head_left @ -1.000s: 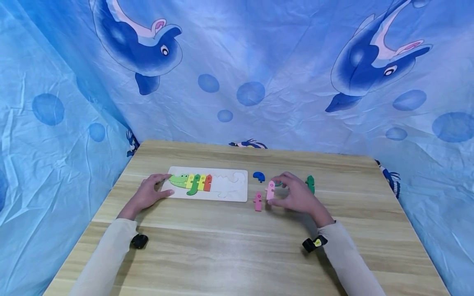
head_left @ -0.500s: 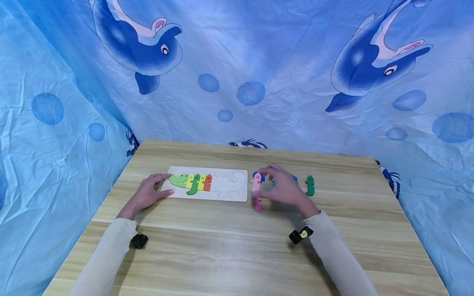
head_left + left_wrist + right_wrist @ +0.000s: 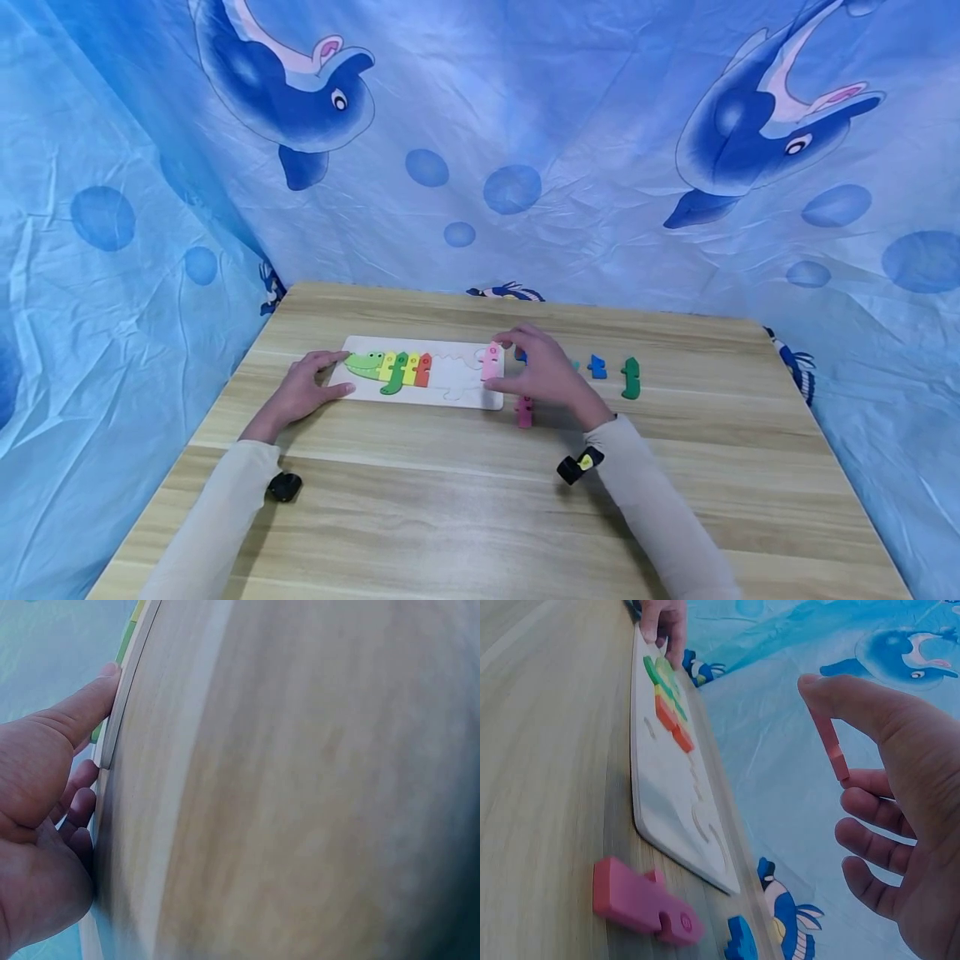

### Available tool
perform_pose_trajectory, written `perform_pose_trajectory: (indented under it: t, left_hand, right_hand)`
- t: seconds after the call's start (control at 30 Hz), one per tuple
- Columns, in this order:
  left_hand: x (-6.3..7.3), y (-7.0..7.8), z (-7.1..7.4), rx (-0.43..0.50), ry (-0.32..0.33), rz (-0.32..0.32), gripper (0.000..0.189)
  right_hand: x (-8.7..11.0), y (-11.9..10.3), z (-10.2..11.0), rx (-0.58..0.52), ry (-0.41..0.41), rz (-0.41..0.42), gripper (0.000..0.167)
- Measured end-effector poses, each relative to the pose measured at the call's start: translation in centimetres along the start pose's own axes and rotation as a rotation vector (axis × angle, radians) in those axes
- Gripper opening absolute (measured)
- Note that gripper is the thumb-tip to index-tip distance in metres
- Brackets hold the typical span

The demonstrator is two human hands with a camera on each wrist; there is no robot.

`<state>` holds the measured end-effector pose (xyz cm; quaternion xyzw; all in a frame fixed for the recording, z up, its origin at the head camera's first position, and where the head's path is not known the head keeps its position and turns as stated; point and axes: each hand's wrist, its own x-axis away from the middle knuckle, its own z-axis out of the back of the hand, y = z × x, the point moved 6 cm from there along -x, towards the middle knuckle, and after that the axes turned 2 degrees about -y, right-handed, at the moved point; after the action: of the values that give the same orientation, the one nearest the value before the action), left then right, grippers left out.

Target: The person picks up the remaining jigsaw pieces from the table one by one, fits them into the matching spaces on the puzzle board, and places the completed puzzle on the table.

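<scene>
One pink block (image 3: 491, 363): pinched by your right hand (image 3: 546, 369), above the board's (image 3: 452, 372) right end, long axis crossing board's length.
Your left hand (image 3: 302, 390): relaxed, touching board's left end.

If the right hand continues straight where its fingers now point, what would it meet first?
Probably the red piece on the white board: the right hand points along the board toward it. The hand looks raised, so it might pass above; depth is unclear.
</scene>
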<state>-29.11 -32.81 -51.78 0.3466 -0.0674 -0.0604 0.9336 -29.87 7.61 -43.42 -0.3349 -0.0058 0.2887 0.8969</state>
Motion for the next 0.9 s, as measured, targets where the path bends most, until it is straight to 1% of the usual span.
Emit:
perform_pose_trajectory:
  t: [0.13, 0.4, 0.63, 0.9]
  left_hand:
    - [0.0, 0.2, 0.1, -0.001, 0.002, -0.012, 0.070]
    - [0.0, 0.2, 0.1, -0.005, -0.007, -0.004, 0.071]
    - [-0.1, 0.3, 0.2, -0.002, -0.008, -0.002, 0.072]
    - [0.0, 0.2, 0.2, -0.001, -0.006, -0.003, 0.072]
  right_hand:
    - [-0.9, -0.3, -0.4, -0.010, -0.001, 0.016, 0.076]
    - [-2.9, -0.5, -1.5, -0.027, -0.006, 0.032, 0.077]
    - [-4.4, -0.1, -3.0, -0.061, -0.005, 0.037, 0.078]
    - [-5.8, -0.2, -4.9, -0.086, -0.038, 0.039, 0.076]
